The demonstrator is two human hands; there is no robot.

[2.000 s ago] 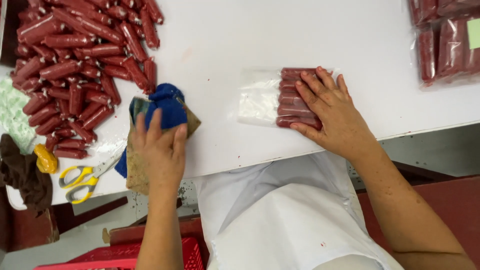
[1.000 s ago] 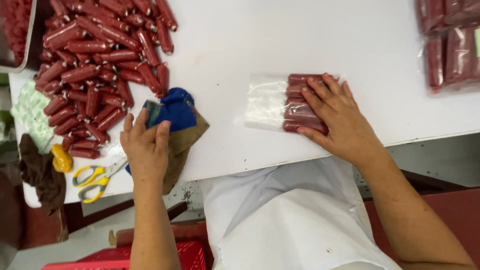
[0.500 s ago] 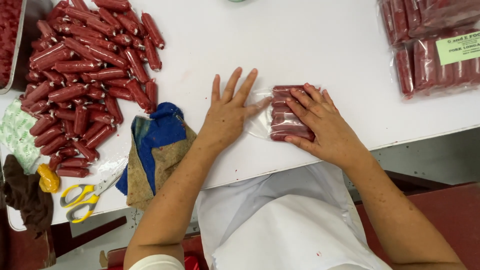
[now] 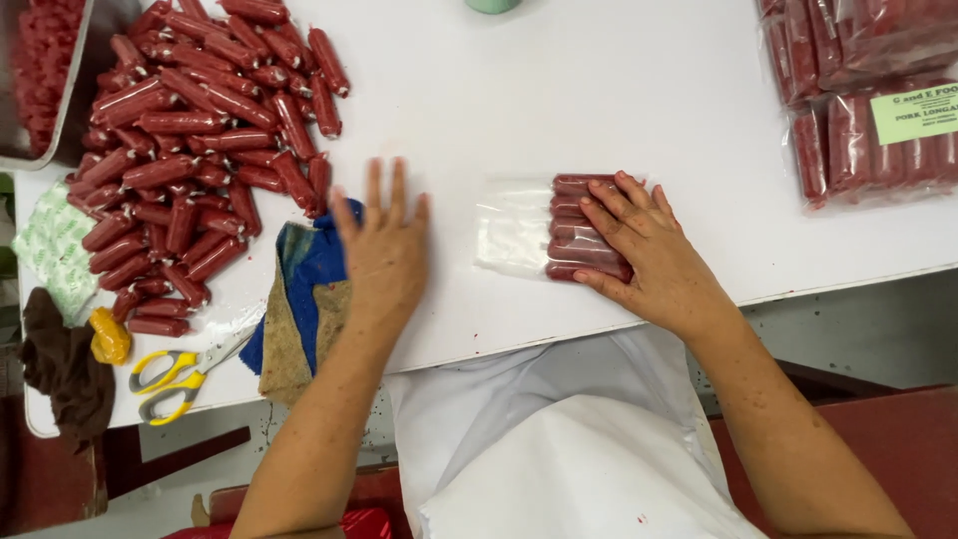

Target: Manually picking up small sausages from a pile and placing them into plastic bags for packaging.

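Two bare hands over a white desk [image 4: 599,90], listed near to far.

1. Right hand [image 4: 649,250]: fingers spread and pressed flat on the sausage end of a clear bag of sausages [image 4: 554,228]. Nothing is gripped; the hand pins the bag to the desk.
2. Clear bag of sausages: lies near the desk's front edge. Sausages are stacked side by side, their long axes running left to right, filling the right part; the unfilled, open-looking mouth of the bag points left, towards the other hand.
3. Left hand [image 4: 384,250]: open, fingers apart, palm down, empty. It rests at the edge of a blue and tan cloth [image 4: 299,299], apart from the bag mouth, which lies to its right. The right hand is the one on the bag.
4. Yellow-handled scissors [image 4: 170,369]: left of the cloth, at the desk's front edge.
5. Loose sausage pile [image 4: 200,140]: far left, beyond the cloth.
6. Sealed sausage packs [image 4: 868,100]: far right corner, well apart from both hands.
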